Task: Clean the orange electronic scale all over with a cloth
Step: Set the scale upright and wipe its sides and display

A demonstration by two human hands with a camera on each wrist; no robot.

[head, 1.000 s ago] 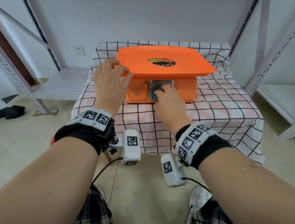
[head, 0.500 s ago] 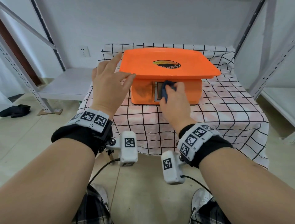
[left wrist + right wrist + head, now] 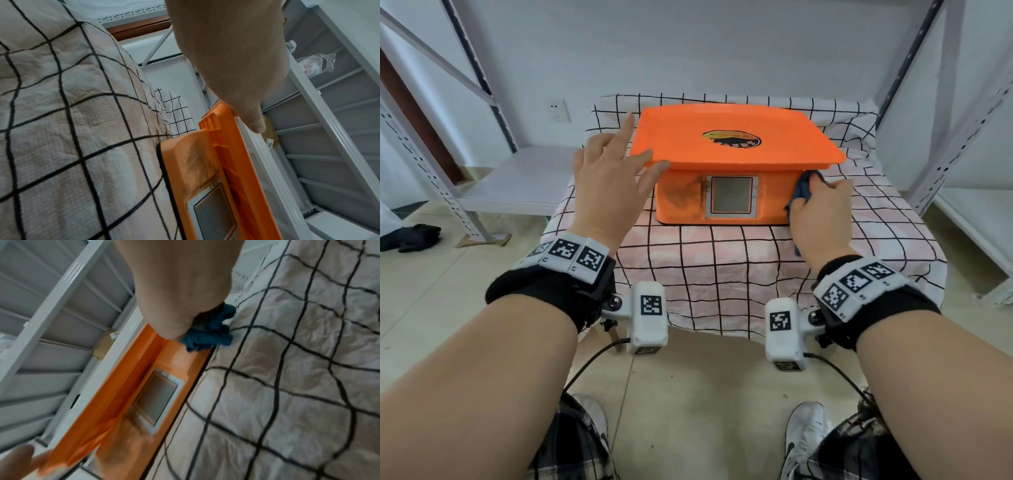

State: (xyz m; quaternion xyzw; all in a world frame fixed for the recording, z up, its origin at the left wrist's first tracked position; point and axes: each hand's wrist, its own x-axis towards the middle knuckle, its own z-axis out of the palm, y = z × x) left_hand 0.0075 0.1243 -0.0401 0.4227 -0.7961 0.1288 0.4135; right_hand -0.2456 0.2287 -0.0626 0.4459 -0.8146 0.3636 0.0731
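While the open left hand (image 3: 610, 178) steadies the scale (image 3: 726, 161), the right hand (image 3: 820, 209) grips the cloth (image 3: 804, 186).

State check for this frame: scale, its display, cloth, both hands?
orange electronic scale: upright on the checked tablecloth, front left smudged
display: blank
blue cloth: bunched, pressed to the scale's right front corner
left hand: fingers spread, thumb on the platform edge
right hand: grips the cloth

Support: low table, covered w/ checked cloth (image 3: 739, 260), white-pink, black grid.
On it: orange scale (image 3: 726, 144), upright, ctr-rear.
Below: tiled floor (image 3: 705, 394).
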